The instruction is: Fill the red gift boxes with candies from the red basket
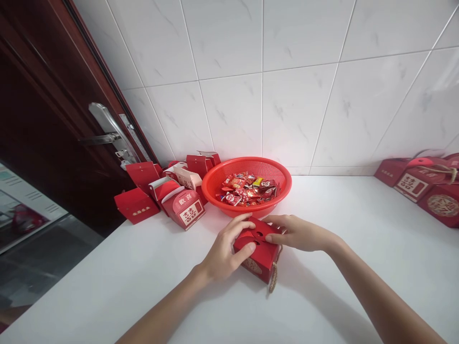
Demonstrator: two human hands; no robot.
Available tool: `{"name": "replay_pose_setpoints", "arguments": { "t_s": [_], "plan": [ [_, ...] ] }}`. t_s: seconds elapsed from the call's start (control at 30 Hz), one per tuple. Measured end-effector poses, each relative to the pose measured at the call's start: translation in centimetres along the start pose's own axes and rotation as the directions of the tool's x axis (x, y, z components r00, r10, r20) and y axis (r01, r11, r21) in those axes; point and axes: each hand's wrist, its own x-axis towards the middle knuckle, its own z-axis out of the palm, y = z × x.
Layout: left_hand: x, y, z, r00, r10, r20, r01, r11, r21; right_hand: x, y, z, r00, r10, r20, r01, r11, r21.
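Note:
A red candy box [263, 255] with a round gold pattern on its side rests on the white table in front of me. My left hand [229, 248] grips it from the left, thumb on the near flap and fingers over the far side. From the right, my right hand [296, 232] holds the box's far flap, its thumb on top and the other fingers partly hidden behind. Two dark round holes show in the top flaps between my hands. A twisted cord [273, 277] hangs at the box's right end. What lies inside the box is hidden.
Just behind stands a red plastic basket [247, 210] with wrapped candies [247, 188]. Several open red boxes [184, 208] crowd the left, and closed ones [425, 184] sit far right. A tiled wall [231, 114] backs the table [344, 210]; a dark door [46, 95] is left.

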Motion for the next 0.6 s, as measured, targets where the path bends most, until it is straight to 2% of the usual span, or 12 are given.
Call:
{"name": "replay_pose_setpoints", "arguments": {
  "t_s": [0.17,0.33,0.47,0.6],
  "plan": [
    [-0.2,-0.3,0.2,1.0,0.001,0.009,-0.001,1.0,-0.004,-0.1,-0.1,-0.2,1.0,-0.014,0.003,0.014,1.0,0.0],
    [-0.3,0.0,0.5,1.0,0.025,-0.016,-0.024,0.999,0.041,0.2,-0.4,0.6,0.991,-0.102,-0.091,0.105,0.994,0.031],
    [-0.3,-0.1,0.8,0.999,0.039,-0.027,-0.038,0.998,0.05,0.7,-0.9,1.7,0.983,-0.051,-0.179,0.047,0.999,-0.028],
    [-0.3,-0.1,0.9,0.998,0.05,-0.027,-0.049,0.997,0.053,0.9,-1.4,2.2,0.981,-0.004,-0.196,-0.011,0.997,-0.074]
  ]
}}
